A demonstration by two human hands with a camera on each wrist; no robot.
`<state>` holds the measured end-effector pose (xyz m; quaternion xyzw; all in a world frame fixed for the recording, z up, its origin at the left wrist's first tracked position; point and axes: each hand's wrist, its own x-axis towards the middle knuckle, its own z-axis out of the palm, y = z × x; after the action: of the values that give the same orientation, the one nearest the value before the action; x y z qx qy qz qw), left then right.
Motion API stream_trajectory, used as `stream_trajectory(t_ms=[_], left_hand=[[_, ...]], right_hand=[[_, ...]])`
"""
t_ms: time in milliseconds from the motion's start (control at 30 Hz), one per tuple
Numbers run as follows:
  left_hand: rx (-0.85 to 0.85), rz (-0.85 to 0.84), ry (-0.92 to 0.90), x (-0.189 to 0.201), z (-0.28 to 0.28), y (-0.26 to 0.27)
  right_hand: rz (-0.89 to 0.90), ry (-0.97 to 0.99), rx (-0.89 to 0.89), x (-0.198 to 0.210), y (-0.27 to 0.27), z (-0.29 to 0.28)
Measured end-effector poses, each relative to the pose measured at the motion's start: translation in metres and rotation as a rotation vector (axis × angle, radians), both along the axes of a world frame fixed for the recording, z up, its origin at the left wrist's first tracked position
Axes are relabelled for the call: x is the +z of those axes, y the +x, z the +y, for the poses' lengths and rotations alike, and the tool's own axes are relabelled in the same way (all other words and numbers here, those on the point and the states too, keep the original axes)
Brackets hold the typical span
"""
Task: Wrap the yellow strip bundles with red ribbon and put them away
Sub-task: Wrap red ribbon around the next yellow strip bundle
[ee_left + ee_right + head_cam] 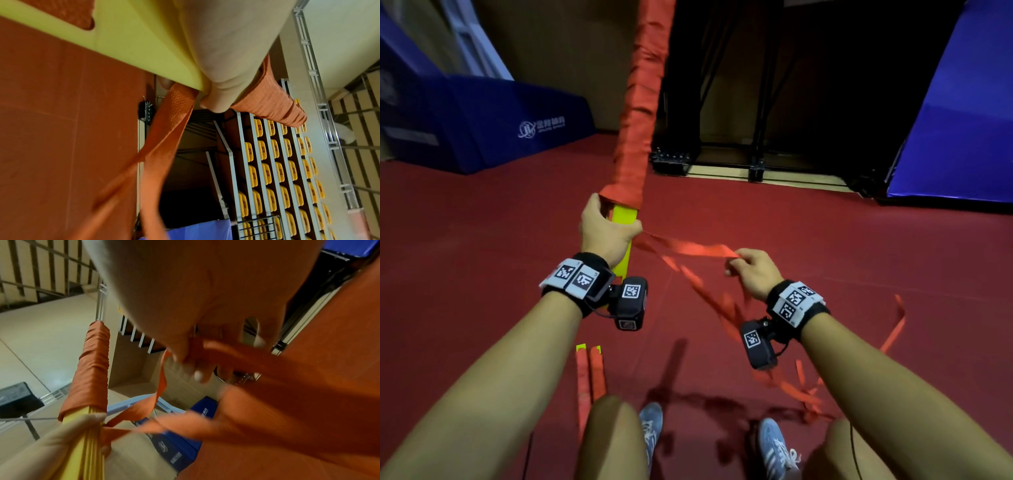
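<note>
Red ribbon (640, 102) wound tight round most of a long yellow strip bundle (624, 216), from the top edge of the head view down to just above the left grip (606, 229). Below the wrapping, a short bare yellow stretch running through the fist and out past the wrist. Left grip curled round the bundle at that bare part, thumb touching the lower edge of the wrapping. Bundle held off the floor (482, 240), leaning slightly right toward its top.

From beside the left grip, a free run of ribbon stretched to the right into the right grip (753, 270). Right grip pinching that ribbon between thumb and fingertips. More ribbon hanging from there, blurred, and trailing in loose coils on the floor at the right, near the right shoe (774, 442).

Two wrapped bundles (597, 373) lying side by side on the dark red floor below the left forearm, yellow tips showing at their far ends. Blue mat (482, 116) at the far left, second blue mat (962, 102) at the far right, black metal frame (722, 102) between them.
</note>
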<state>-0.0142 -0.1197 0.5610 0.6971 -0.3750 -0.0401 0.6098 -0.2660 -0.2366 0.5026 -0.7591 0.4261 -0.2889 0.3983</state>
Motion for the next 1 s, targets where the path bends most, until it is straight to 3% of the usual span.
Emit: stream_trajectory(t_ms=[167, 367, 433, 533, 600, 700, 767, 900, 1000], left_hand=[[0.022, -0.111, 0.079, 0.000, 0.009, -0.003], [-0.042, -0.143, 0.108, 0.000, 0.006, -0.005], [-0.061, -0.153, 0.069, 0.003, 0.008, -0.008], [-0.066, -0.183, 0.018, 0.012, 0.009, -0.014], [-0.075, -0.188, 0.004, 0.020, 0.008, -0.020], [-0.120, -0.167, 0.001, 0.024, 0.005, -0.032], [-0.172, -0.145, 0.003, 0.023, 0.003, -0.045], [-0.358, -0.074, -0.003, 0.014, 0.001, -0.075], [-0.462, -0.016, -0.028, 0.007, 0.000, -0.087]], right_hand=[[-0.439, 0.324, -0.101, 0.021, 0.004, 0.002], [-0.404, 0.230, -0.212, 0.027, -0.017, -0.010], [-0.298, 0.156, -0.220, 0.024, -0.028, -0.018], [0.116, -0.014, -0.193, 0.012, -0.049, -0.027], [0.380, 0.055, -0.080, 0.006, -0.057, -0.023], [0.499, 0.099, 0.022, 0.004, -0.052, -0.014], [0.427, 0.079, 0.072, 0.013, -0.039, -0.009], [-0.093, 0.102, 0.147, 0.046, -0.004, 0.019], [-0.359, 0.347, 0.267, 0.058, 0.019, 0.037]])
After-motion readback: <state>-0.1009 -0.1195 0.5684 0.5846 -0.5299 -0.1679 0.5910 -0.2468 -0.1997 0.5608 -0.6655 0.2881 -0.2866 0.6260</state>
